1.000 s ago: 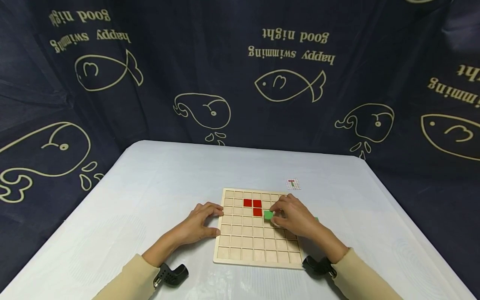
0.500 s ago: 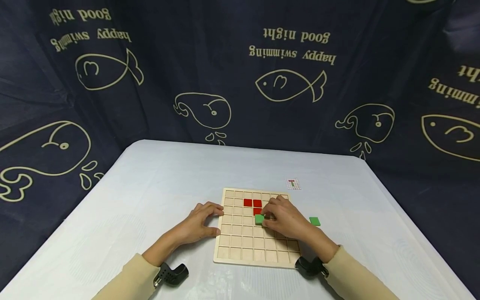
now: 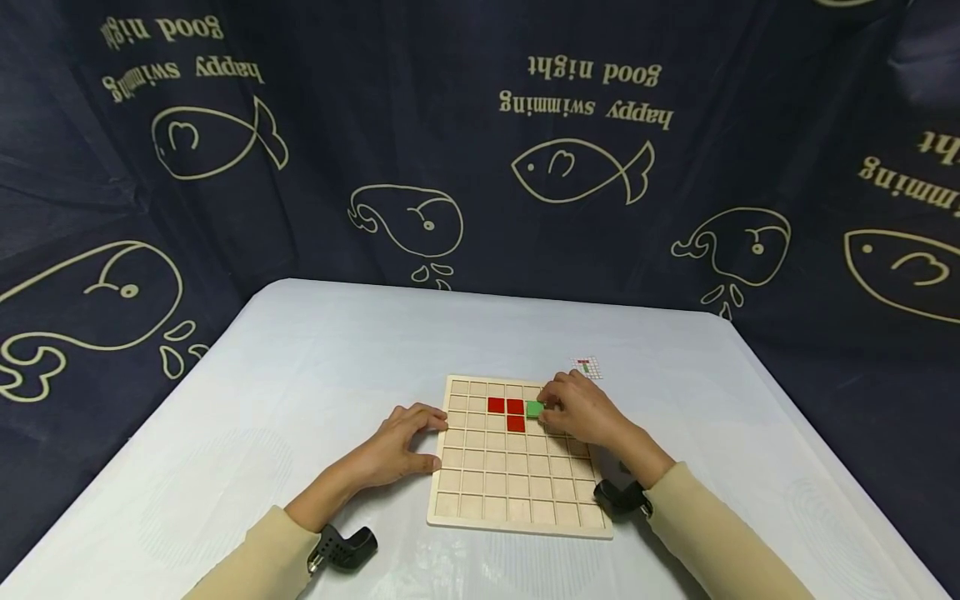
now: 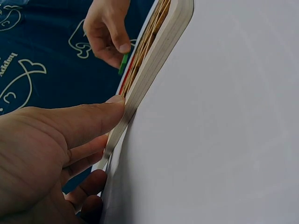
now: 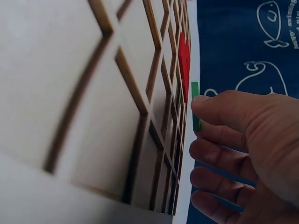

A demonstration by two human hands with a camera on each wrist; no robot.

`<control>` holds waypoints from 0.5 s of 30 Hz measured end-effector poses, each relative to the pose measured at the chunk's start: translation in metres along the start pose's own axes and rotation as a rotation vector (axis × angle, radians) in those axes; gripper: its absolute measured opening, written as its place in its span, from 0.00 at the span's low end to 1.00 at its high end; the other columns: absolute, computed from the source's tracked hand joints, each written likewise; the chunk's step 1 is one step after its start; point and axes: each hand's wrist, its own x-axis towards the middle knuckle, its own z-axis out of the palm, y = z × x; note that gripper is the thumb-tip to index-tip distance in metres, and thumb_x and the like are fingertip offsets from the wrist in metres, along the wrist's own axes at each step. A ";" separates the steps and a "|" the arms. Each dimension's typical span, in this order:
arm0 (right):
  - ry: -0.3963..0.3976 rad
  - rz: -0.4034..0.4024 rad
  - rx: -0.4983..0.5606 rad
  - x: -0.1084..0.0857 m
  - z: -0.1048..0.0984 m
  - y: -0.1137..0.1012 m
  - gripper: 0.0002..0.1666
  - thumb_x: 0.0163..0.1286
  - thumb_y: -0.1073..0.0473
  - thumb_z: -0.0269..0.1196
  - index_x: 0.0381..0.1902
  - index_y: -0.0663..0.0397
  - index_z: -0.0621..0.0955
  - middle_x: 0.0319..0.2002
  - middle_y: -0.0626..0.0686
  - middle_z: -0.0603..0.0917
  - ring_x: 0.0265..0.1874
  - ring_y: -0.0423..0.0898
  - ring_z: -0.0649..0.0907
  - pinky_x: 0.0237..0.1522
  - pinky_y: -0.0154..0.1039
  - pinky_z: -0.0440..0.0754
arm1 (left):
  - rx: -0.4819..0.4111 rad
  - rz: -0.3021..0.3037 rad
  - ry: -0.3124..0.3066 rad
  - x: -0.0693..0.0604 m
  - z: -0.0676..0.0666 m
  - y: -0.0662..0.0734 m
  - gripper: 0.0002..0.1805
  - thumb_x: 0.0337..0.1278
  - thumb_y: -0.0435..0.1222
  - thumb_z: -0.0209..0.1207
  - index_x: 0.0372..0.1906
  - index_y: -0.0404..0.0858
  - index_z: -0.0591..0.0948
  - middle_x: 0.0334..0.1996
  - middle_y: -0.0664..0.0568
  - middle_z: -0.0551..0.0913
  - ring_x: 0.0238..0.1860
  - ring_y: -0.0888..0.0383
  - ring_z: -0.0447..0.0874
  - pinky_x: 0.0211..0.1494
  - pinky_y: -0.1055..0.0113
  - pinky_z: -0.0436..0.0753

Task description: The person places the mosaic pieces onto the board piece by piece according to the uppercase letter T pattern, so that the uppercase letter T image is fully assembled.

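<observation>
Between thumb and fingers, my right hand pinches a green tile over the wooden grid board, just right of the red tiles. In the right wrist view the green tile is seen edge-on, raised off the board, with the right hand at its side. My left hand rests at the board's left edge, thumb and fingertips touching it. The left wrist view shows the left hand with relaxed fingers against the board's side.
A small printed grid card lies beyond the board's far right corner. The board sits on a white table with a dark blue patterned cloth hanging behind it.
The right hand has carried the green tile from below the red tiles up to their right. A loose green tile right of the board is now hidden behind the right arm. The left hand stays put.
</observation>
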 end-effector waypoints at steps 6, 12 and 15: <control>-0.024 0.012 -0.017 0.006 0.001 0.004 0.14 0.57 0.54 0.69 0.40 0.53 0.84 0.31 0.47 0.79 0.30 0.39 0.69 0.33 0.35 0.68 | -0.002 0.002 0.004 0.001 0.000 0.000 0.25 0.46 0.41 0.68 0.52 0.40 0.78 0.61 0.52 0.74 0.55 0.54 0.65 0.60 0.51 0.62; -0.045 0.018 -0.019 0.007 0.001 0.005 0.14 0.57 0.54 0.68 0.40 0.52 0.84 0.31 0.47 0.79 0.30 0.39 0.70 0.32 0.34 0.68 | -0.006 0.009 0.003 0.001 0.000 -0.001 0.24 0.47 0.42 0.68 0.52 0.40 0.78 0.61 0.52 0.73 0.56 0.53 0.65 0.61 0.50 0.61; -0.048 0.016 -0.014 0.008 0.002 0.005 0.13 0.57 0.54 0.68 0.40 0.52 0.84 0.31 0.46 0.78 0.30 0.39 0.70 0.32 0.34 0.68 | -0.008 0.009 0.003 0.000 0.000 -0.001 0.24 0.47 0.42 0.68 0.52 0.40 0.78 0.61 0.52 0.73 0.56 0.53 0.65 0.61 0.49 0.61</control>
